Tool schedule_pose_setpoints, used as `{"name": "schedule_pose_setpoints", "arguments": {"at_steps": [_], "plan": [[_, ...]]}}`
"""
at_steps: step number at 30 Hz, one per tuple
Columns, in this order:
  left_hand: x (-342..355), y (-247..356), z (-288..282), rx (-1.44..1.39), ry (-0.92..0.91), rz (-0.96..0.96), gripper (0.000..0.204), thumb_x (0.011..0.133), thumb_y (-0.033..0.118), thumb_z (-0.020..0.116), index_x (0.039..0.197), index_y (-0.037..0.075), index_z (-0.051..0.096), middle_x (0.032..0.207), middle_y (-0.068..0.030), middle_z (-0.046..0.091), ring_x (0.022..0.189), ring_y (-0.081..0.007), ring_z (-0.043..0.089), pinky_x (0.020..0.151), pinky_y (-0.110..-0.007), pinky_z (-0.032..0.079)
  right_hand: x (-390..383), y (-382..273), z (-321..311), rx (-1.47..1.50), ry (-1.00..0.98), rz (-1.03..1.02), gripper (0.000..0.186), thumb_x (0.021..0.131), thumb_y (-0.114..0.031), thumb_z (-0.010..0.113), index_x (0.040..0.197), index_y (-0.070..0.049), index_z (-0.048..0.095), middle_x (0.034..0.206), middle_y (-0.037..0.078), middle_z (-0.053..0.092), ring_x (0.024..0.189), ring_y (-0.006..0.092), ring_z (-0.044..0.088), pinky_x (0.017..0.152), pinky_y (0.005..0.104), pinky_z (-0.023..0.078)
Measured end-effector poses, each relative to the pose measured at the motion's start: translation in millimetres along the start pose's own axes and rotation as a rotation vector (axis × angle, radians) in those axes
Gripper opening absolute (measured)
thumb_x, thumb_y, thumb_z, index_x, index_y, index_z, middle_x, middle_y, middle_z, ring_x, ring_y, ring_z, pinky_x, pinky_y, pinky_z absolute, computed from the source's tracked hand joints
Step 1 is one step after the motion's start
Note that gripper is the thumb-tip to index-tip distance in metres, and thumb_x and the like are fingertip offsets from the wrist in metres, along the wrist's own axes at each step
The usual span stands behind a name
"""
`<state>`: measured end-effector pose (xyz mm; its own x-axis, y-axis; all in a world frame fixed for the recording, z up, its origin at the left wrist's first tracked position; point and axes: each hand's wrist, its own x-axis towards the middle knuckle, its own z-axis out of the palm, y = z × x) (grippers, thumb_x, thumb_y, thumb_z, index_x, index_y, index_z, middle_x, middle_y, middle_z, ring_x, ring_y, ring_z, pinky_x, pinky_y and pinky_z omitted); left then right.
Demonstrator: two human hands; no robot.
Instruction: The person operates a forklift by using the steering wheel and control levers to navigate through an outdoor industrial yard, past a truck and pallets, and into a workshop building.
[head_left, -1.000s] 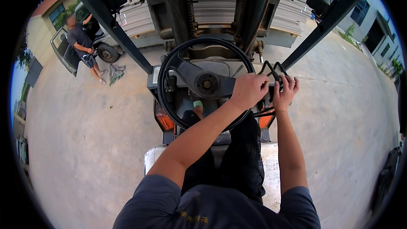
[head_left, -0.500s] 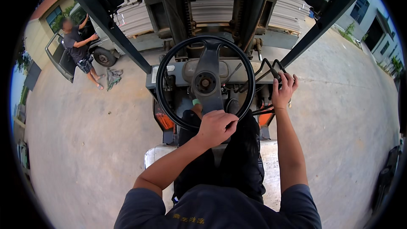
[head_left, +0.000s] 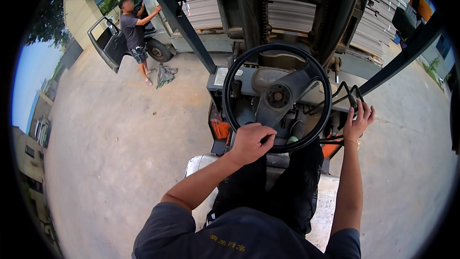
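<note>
Concrete yard [head_left: 120, 163] around black steering wheel [head_left: 278, 96]; boards [head_left: 291, 15] stacked ahead.

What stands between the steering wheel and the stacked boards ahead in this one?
In the head view, the forklift's dark mast stands between the steering wheel and the stacked boards, which show through it.

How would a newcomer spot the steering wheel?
Below the big, dark metal mast at the top sits a large, round, black steering wheel. The person's bare left hand overlaps its lower-left rim. Its ring shape sets it apart from the thin, bent black levers to its right.
</note>
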<state>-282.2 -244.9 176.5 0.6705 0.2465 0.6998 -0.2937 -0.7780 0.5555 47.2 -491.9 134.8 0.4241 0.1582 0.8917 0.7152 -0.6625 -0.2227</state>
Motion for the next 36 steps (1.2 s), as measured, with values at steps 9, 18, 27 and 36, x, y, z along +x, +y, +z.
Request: {"name": "schedule_pose_setpoints", "arguments": {"at_steps": [9, 18, 27, 36], "plan": [[11.5, -6.4, 4.1, 0.029, 0.021, 0.020, 0.013, 0.082, 0.000, 0.076, 0.094, 0.004, 0.074, 0.077, -0.0088, 0.071, 0.064, -0.0248, 0.066, 0.059, -0.035, 0.051, 6.0, 14.8, 3.7, -0.001, 0.013, 0.003, 0.035, 0.098, -0.024, 0.067, 0.130, -0.013, 0.069, 0.133, 0.010, 0.062, 0.140, 0.0409, 0.037, 0.117, 0.0522, 0.032], [59.4, -59.0, -4.1, 0.109, 0.263, -0.149, 0.008, 0.094, 0.002, 0.070, 0.101, -0.001, 0.073, 0.074, -0.0017, 0.067, 0.067, -0.0064, 0.056, 0.063, -0.025, 0.047, 16.7, 43.7, 19.3, 0.056, 0.010, 0.013, 0.036, 0.095, -0.026, 0.070, 0.129, -0.014, 0.068, 0.131, 0.011, 0.061, 0.139, 0.0439, 0.038, 0.116, 0.0529, 0.034], [125.2, -81.7, 5.1, 0.082, 0.365, -0.173, 0.011, 0.098, 0.008, 0.069, 0.103, -0.001, 0.072, 0.074, 0.0012, 0.064, 0.068, -0.0043, 0.054, 0.064, -0.023, 0.045, 21.0, 58.2, 11.3, 0.049, 0.010, 0.040, 0.035, 0.093, -0.025, 0.071, 0.127, -0.015, 0.070, 0.130, 0.011, 0.061, 0.138, 0.0433, 0.038, 0.116, 0.0529, 0.034], [137.5, -87.9, 7.8, 0.098, 0.431, -0.152, 0.012, 0.098, 0.010, 0.069, 0.103, 0.000, 0.073, 0.073, 0.0031, 0.064, 0.066, -0.0037, 0.053, 0.062, -0.023, 0.043, 21.4, 55.2, 19.9, 0.069, 0.017, 0.043, 0.034, 0.094, -0.025, 0.070, 0.127, -0.014, 0.070, 0.130, 0.011, 0.061, 0.139, 0.0438, 0.037, 0.115, 0.0532, 0.034]]}}
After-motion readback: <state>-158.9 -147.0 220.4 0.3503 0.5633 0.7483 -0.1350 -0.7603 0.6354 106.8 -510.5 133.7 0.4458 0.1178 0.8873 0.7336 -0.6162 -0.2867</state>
